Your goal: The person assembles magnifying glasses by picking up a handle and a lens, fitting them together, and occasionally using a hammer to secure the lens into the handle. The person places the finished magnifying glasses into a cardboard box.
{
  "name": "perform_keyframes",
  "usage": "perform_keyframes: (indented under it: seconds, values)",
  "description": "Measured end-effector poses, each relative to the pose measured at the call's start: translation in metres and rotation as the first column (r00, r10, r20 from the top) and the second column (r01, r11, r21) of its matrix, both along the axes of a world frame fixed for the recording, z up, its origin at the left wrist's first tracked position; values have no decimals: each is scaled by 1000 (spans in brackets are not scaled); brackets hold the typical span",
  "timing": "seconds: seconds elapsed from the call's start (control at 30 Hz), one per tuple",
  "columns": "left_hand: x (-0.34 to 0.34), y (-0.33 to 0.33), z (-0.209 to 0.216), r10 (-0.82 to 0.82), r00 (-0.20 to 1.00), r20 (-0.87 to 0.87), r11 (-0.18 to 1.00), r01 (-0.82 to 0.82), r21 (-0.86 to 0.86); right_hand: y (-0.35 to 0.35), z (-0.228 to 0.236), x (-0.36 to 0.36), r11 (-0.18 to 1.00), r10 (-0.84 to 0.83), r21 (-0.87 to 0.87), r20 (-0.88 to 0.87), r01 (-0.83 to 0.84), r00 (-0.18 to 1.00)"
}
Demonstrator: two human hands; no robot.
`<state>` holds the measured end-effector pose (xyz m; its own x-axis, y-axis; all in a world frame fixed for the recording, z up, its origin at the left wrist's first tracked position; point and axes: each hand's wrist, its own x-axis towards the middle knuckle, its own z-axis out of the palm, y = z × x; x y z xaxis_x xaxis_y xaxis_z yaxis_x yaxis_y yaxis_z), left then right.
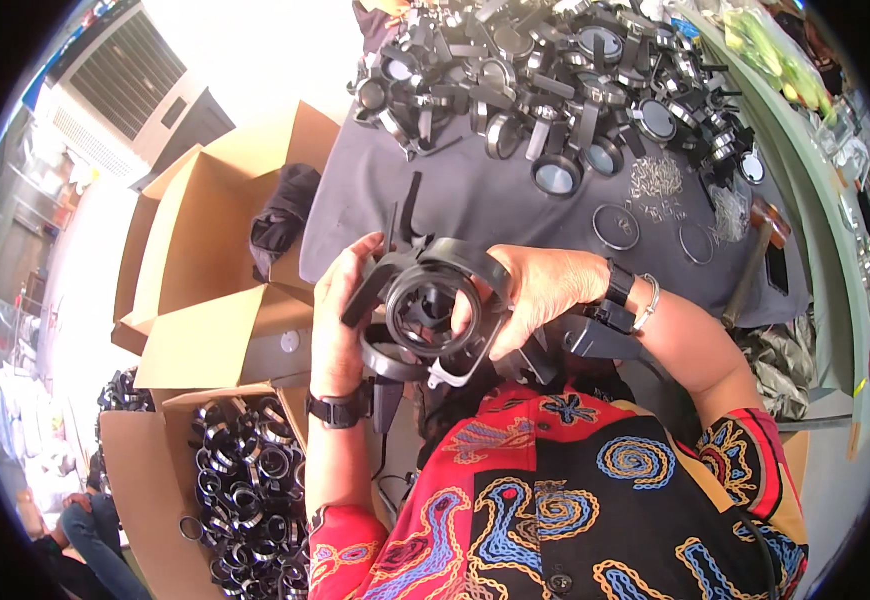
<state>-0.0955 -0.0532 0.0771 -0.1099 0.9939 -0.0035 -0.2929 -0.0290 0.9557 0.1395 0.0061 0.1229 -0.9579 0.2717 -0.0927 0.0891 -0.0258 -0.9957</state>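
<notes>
A black plastic ring-shaped frame with a round open centre and flat projecting arms [425, 305] is held up in front of the person's chest, above the near edge of the grey cloth-covered surface [475, 200]. It faces the camera, so one looks straight through its circular opening. A thick inner ring sits inside a wider outer band, and a thin prong rises from its upper left, tilted slightly. A second rim shows just below and behind it, with a pale grey tab at the lower right. Both hands clasp it, one at each side.
</notes>
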Motion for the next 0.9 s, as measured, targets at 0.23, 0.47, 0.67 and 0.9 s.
perform_keyframes:
  seconds: [0.23,0.47,0.67,0.9]
  values:
    - [12,22,-4,-94,995,-13,996,94,-5,-4,-10,20,963,-200,182,0,197,980]
    - [56,43,9,-79,996,49,997,79,4,-25,-29,54,874,-414,200,-175,443,894]
    - [97,117,-21,-301,895,-328,935,345,83,-47,-6,116,683,-608,339,-229,648,760]
    - [169,162,-17,185,132,-974,796,561,227,-53,3,189,305,-891,417,-193,856,411]
